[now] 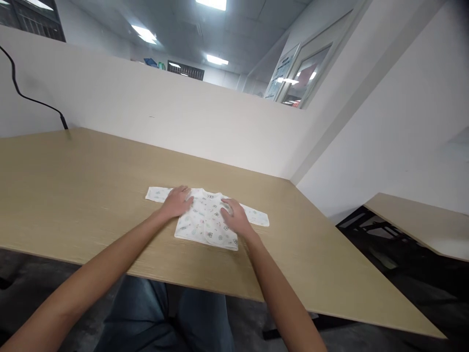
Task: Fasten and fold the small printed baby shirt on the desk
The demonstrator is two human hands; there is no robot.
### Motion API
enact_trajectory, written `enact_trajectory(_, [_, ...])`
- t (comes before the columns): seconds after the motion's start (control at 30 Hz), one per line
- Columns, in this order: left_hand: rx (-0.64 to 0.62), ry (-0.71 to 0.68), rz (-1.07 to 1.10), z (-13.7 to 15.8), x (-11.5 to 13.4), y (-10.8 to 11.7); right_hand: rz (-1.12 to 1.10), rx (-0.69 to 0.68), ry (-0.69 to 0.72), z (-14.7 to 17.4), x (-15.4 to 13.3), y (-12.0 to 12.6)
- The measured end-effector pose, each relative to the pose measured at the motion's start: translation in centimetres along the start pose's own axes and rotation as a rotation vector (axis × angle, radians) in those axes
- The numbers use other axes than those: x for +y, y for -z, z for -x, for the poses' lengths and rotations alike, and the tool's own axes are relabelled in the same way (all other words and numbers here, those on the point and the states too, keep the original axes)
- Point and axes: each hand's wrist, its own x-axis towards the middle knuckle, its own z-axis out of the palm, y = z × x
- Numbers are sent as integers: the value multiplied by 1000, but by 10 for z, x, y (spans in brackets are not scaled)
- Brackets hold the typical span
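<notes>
A small white long-sleeved baby shirt (205, 222) with a scattered print lies spread flat on the table, its neckline toward the far side and its sleeves out to both sides. My left hand (178, 201) rests on the shirt where the left sleeve meets the body, fingers outstretched. Over the opposite shoulder is my right hand (235, 217), its thumb and fingers apart and slightly curved, with no cloth visibly gripped. Each hand hides part of the shoulder beneath it.
The wooden table (91, 195) meets a low white partition (183, 117) at the back. A black cable (32, 99) hangs down at the far left. Another table (414, 220) stands to the right beyond a gap. My legs (168, 318) are under the front edge.
</notes>
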Motion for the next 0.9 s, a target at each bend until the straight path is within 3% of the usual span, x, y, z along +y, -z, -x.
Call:
enact_trajectory(0.17, [-196, -134, -53, 14, 39, -29, 228, -222, 6, -6, 0, -38])
enact_trajectory(0.3, [-270, -147, -74, 20, 33, -37, 373, -359, -86, -2, 6, -40])
enact_trajectory(0.47, [-297, -173, -83, 18, 22, -29, 446, -402, -157, -1, 10, -33])
enact_trajectory(0.67, [-309, -165, -61, 18, 14, -29, 428, -339, -145, 2, 14, -26])
enact_trajectory(0.9, [-243, -241, -38, 14, 25, -18, 205, -32, -63, -2, 2, -21])
